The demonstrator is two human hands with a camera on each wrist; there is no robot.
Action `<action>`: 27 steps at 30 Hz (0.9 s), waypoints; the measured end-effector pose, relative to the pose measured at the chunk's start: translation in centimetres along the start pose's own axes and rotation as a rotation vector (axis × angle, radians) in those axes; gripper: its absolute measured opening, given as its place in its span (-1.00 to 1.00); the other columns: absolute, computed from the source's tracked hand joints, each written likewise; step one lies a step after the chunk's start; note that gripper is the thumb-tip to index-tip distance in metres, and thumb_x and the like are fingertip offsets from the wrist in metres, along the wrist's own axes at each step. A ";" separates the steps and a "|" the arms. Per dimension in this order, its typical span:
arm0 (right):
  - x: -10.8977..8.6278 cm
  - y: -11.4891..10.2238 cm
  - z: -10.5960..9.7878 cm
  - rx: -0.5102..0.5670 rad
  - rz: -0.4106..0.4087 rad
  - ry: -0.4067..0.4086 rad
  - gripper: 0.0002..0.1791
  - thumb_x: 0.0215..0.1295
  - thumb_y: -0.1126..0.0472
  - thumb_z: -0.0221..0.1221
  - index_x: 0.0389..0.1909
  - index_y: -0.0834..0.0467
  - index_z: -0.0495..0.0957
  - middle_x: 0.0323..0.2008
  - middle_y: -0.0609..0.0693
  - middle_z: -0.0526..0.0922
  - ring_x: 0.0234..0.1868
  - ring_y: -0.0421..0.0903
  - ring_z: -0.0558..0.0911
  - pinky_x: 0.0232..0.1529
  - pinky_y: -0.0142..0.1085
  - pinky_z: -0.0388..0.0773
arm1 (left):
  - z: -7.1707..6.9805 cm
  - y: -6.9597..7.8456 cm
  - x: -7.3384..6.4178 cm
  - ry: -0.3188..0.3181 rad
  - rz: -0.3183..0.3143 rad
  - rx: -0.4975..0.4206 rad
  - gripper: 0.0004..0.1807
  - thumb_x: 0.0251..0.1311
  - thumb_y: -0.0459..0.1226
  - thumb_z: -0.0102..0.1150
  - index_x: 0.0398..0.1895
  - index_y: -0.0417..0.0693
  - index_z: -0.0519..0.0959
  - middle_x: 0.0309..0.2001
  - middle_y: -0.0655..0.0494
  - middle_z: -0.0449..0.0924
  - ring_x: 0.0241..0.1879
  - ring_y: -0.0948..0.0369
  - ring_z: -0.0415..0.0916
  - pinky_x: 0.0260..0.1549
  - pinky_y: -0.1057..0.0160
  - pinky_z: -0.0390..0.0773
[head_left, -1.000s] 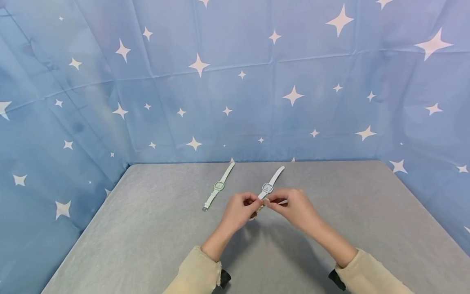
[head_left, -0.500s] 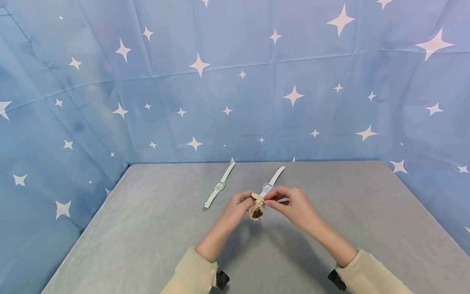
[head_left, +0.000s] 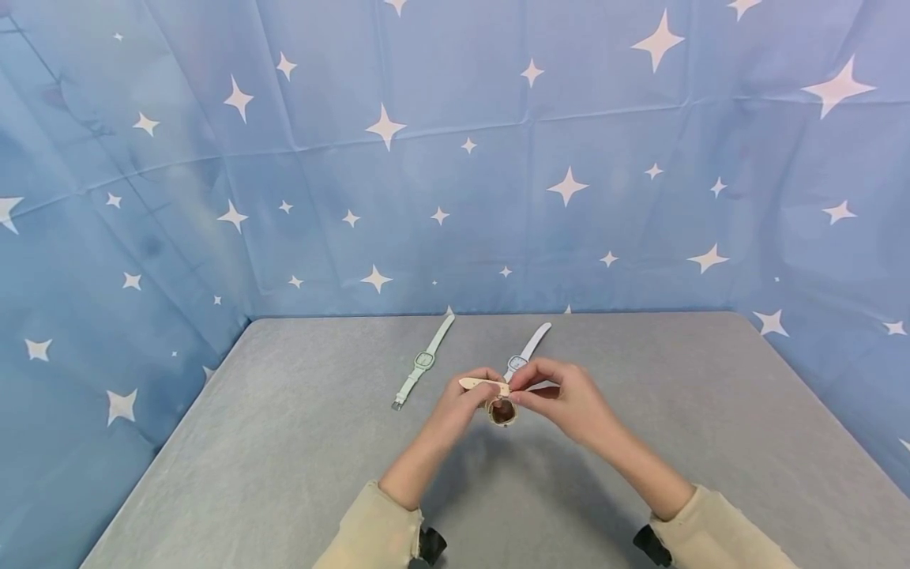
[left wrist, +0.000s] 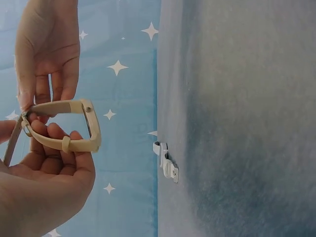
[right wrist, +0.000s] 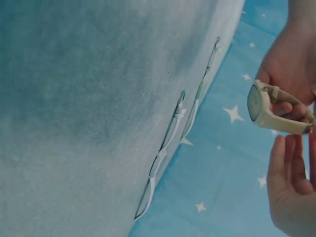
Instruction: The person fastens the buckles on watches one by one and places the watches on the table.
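Note:
Above the table, both hands hold a beige wristwatch (head_left: 502,412), its strap bent into a loop. My left hand (head_left: 455,407) grips the strap, fingers curled inside the loop in the left wrist view. At the buckle, my right hand (head_left: 572,403) pinches the strap with thumb and finger. The strap's free end (head_left: 472,383) sticks out to the left past the buckle. In the right wrist view the watch case (right wrist: 258,103) faces away from the hands. Behind them lie a pale green watch (head_left: 424,360) and a white watch (head_left: 533,341), the latter partly hidden by the hands.
A grey tabletop (head_left: 284,442) spreads beneath the hands. Blue cloth with white stars (head_left: 455,174) hangs along its back and sides. Dark wrist-camera mounts (head_left: 430,545) show at the sleeves.
The beige watch's strap end now points out to the left and the case shows below the hands. The left fingers have shifted along the strap; the two watches on the table stay put.

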State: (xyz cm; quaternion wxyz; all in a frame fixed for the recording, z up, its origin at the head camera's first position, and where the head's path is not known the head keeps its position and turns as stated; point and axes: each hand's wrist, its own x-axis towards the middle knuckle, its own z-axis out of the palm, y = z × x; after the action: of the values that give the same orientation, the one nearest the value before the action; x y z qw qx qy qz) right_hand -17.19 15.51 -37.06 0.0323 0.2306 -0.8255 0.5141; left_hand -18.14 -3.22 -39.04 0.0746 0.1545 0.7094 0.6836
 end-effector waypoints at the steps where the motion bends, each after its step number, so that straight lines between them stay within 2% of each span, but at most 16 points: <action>1: 0.0 0.0 0.0 0.000 -0.011 0.001 -0.89 0.20 0.31 0.37 -0.27 0.13 0.66 -0.26 0.00 0.72 -0.18 -0.22 0.72 -0.11 -0.36 0.69 | 0.0 0.0 0.0 -0.008 -0.012 -0.020 -0.69 0.22 -0.31 -0.05 -0.25 -0.48 0.54 -0.50 0.26 0.51 -0.36 0.34 0.45 -0.14 0.36 0.45; 6: -0.2 0.0 0.3 -0.048 -0.109 0.044 -0.85 0.15 0.33 0.40 -0.32 0.04 0.66 -0.33 -0.11 0.71 -0.25 -0.28 0.71 -0.12 -0.33 0.70 | -0.2 -0.2 0.2 -0.044 -0.066 -0.135 -0.69 0.22 -0.32 -0.09 -0.26 -0.49 0.52 -0.51 0.31 0.50 -0.38 0.37 0.44 -0.16 0.40 0.48; 11: -0.3 0.2 0.4 -0.116 -0.277 0.086 -0.79 0.10 0.38 0.42 -0.32 0.03 0.67 -0.35 -0.16 0.71 -0.27 -0.27 0.72 -0.15 -0.30 0.71 | -0.3 -0.4 0.3 -0.127 -0.130 -0.351 -0.79 0.29 -0.36 -0.17 -0.32 -0.20 0.52 -0.52 0.33 0.55 -0.45 0.43 0.48 -0.30 0.47 0.52; 14: -0.4 0.4 0.4 -0.151 -0.330 0.093 -0.77 0.08 0.39 0.43 -0.30 0.05 0.67 -0.33 -0.15 0.72 -0.27 -0.24 0.73 -0.16 -0.30 0.72 | -0.3 -0.5 0.2 -0.171 -0.169 -0.421 -0.76 0.33 -0.35 -0.20 -0.35 -0.04 0.52 -0.51 0.33 0.56 -0.46 0.43 0.49 -0.30 0.47 0.53; 17: -0.5 0.4 0.4 -0.165 -0.311 0.099 -0.75 0.08 0.41 0.42 -0.29 0.05 0.66 -0.33 -0.16 0.72 -0.26 -0.24 0.74 -0.16 -0.30 0.72 | -0.3 -0.6 0.2 -0.183 -0.191 -0.429 -0.76 0.37 -0.31 -0.17 -0.36 0.01 0.53 -0.49 0.32 0.56 -0.43 0.43 0.50 -0.28 0.46 0.53; 20: -0.6 0.4 0.3 -0.163 -0.252 0.119 -0.76 0.08 0.42 0.42 -0.29 0.06 0.67 -0.34 -0.16 0.73 -0.27 -0.25 0.73 -0.17 -0.30 0.72 | -0.3 -0.7 0.2 -0.180 -0.203 -0.426 -0.84 0.37 -0.33 -0.09 -0.26 -0.07 0.53 -0.40 0.29 0.58 -0.38 0.41 0.51 -0.24 0.46 0.54; 22: -0.6 0.4 0.3 -0.166 -0.211 0.141 -0.78 0.08 0.42 0.42 -0.31 0.06 0.67 -0.36 -0.15 0.73 -0.29 -0.26 0.72 -0.19 -0.31 0.72 | -0.3 -0.8 0.2 -0.170 -0.198 -0.413 -0.87 0.35 -0.38 -0.03 -0.13 -0.18 0.50 -0.33 0.25 0.58 -0.32 0.38 0.53 -0.21 0.45 0.55; 24: -0.7 0.4 0.2 -0.175 -0.171 0.165 -0.80 0.08 0.40 0.42 -0.33 0.07 0.67 -0.38 -0.14 0.73 -0.32 -0.28 0.71 -0.21 -0.32 0.72 | -0.3 -0.9 0.2 -0.154 -0.184 -0.394 -0.81 0.32 -0.43 0.03 -0.03 -0.27 0.45 -0.26 0.23 0.57 -0.25 0.35 0.53 -0.18 0.44 0.56; 27: -0.7 0.3 0.2 -0.190 -0.118 0.188 -0.82 0.10 0.37 0.42 -0.35 0.05 0.68 -0.41 -0.16 0.73 -0.35 -0.31 0.70 -0.23 -0.33 0.71 | -0.2 -1.0 0.2 -0.124 -0.154 -0.360 -0.77 0.31 -0.47 0.06 0.01 -0.30 0.42 -0.22 0.21 0.55 -0.19 0.32 0.52 -0.14 0.41 0.57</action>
State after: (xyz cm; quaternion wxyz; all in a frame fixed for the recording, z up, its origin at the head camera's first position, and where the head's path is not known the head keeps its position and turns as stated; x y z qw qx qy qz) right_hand -16.66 15.63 -37.59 0.1615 0.2254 -0.8489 0.4500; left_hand -18.57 -3.38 -40.00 0.1966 0.1260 0.5793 0.7809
